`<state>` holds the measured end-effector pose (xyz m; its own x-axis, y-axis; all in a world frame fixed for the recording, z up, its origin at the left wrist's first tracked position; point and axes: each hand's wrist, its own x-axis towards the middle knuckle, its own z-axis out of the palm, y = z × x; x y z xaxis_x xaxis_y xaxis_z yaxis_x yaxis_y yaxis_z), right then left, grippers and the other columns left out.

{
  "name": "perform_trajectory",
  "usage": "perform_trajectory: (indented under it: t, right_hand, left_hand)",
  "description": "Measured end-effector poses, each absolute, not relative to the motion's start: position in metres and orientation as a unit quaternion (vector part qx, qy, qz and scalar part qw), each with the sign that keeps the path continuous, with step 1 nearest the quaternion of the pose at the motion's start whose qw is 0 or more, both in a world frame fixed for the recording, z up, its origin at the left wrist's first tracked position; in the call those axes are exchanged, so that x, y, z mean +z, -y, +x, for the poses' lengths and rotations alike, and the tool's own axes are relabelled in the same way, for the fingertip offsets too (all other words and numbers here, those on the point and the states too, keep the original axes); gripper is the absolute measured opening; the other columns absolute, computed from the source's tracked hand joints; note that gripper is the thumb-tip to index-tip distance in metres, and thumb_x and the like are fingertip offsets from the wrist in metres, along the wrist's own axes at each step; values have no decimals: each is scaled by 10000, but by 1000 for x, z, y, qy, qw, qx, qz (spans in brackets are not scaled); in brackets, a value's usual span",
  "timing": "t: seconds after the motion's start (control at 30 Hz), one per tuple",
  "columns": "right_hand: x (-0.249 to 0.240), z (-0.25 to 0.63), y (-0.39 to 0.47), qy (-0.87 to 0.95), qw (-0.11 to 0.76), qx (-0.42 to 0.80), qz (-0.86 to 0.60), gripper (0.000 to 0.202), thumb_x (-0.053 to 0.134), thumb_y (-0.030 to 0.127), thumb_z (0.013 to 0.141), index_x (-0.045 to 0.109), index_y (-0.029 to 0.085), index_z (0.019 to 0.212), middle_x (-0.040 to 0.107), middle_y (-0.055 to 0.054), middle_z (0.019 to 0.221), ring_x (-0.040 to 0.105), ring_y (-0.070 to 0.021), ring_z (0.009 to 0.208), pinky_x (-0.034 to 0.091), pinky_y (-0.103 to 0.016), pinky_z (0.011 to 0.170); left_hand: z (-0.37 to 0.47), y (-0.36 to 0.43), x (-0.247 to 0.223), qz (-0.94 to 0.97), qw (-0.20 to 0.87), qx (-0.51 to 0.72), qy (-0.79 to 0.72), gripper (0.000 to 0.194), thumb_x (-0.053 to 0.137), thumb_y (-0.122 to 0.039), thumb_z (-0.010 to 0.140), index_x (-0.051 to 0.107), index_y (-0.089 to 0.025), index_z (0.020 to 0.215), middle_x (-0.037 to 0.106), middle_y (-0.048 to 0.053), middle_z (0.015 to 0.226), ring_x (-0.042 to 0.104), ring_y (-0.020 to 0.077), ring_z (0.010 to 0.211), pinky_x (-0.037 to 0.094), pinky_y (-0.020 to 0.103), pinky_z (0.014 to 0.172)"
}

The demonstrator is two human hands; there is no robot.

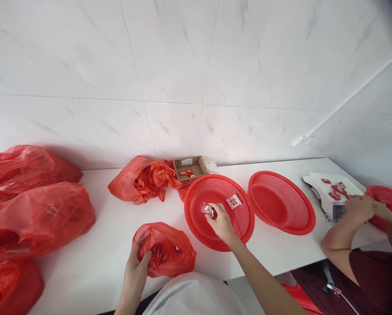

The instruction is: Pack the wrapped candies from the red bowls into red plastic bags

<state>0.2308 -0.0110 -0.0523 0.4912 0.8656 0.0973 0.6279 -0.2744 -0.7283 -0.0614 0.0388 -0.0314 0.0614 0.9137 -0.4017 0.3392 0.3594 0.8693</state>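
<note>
At left, the left hand [135, 264] curls half open at the left edge of a soft red bag [181, 262]; whether it grips is unclear. Further right, the right hand [221, 223] pinches a small wrapped packet [206, 210] by its right end, above a red basket [196, 228]. The packet looks light and slick, best held by an end; its long axis runs roughly left to right.

No text readable with certainty. White square packet [233, 201] in red basket [194, 224]: red character-like print, too small to make out. Wrapped sweet [208, 210] in right hand [221, 222]: dark lettering on pale patch, illegible. Carton [201, 167]: white label [187, 162], print too fine to read. Red wrappers [187, 172] inside carton: pale lettering, blurred. Dark mark [184, 181] on carton's front: small, unreadable.
</note>
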Motion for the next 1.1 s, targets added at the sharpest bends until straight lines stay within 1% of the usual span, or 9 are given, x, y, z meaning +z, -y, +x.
perform_trajectory:
  t: [0.13,0.3,0.4,0.5,0.57,0.67,0.73,0.9,1.1]
  right_hand:
    - [-34,180,12,535,400,182,-722,365,608,243,817,591,221,1181,578,-60,998,605,-192,860,512,-320,804]
    - [-26,129,13,586,391,206,-680,386,611,198,807,594,230,1191,581,-57,970,602,-188,848,515,-312,794]
    - [-26,108,12,619,331,239,-671,414,602,221,826,573,238,1239,599,-74,1015,617,-217,898,518,-345,813]
    - [-29,95,9,663,233,289,-650,513,587,352,867,488,216,1352,605,-122,1115,622,-274,969,524,-392,786]
    - [-28,99,4,674,212,288,-646,524,532,401,907,448,207,1387,597,-141,1167,607,-285,1036,513,-394,807]
    - [-25,136,-8,661,199,241,-682,388,436,380,963,509,248,1320,597,-98,1212,593,-225,1084,478,-328,866]
    - [-23,182,-14,633,134,197,-737,343,396,366,980,544,281,1278,589,-59,1248,583,-191,1102,452,-284,882]
    - [-36,311,-8,522,37,164,-836,374,481,240,924,571,139,1272,568,-198,1270,595,-302,1081,454,-354,815]
    - [-78,357,9,454,-26,148,-878,471,465,100,878,506,154,1343,498,-203,1379,585,-291,1108,446,-340,834]
  left_hand:
    - [-64,-33,-34,485,540,294,-622,714,564,-371,779,365,-247,1453,650,75,1195,656,229,930,512,358,839]
    - [-66,-29,-30,480,539,323,-612,703,540,-314,784,358,-197,1453,555,111,1357,559,248,1172,458,349,951]
    - [-68,-28,-27,479,540,320,-614,699,529,-315,778,362,-190,1446,608,104,1268,613,235,1054,491,344,883]
    - [-69,-26,-27,485,536,315,-615,703,517,-299,767,368,-173,1442,648,94,1168,641,216,924,505,337,825]
    - [-70,-26,-29,483,537,312,-618,718,512,-273,755,360,-170,1449,639,99,1191,641,210,913,502,332,822]
    - [-72,-25,-33,478,531,305,-629,717,503,-249,755,362,-186,1455,603,104,1270,631,209,964,487,332,859]
    - [-73,-25,-36,479,530,298,-633,710,505,-259,767,361,-201,1460,598,97,1283,621,213,1010,472,340,899]
    - [-77,-27,-41,480,534,280,-637,711,518,-285,773,356,-222,1463,587,91,1313,602,235,1096,471,350,928]
    - [-75,-27,-45,477,535,270,-643,689,523,-308,789,370,-254,1458,587,74,1326,612,235,1115,479,346,942]
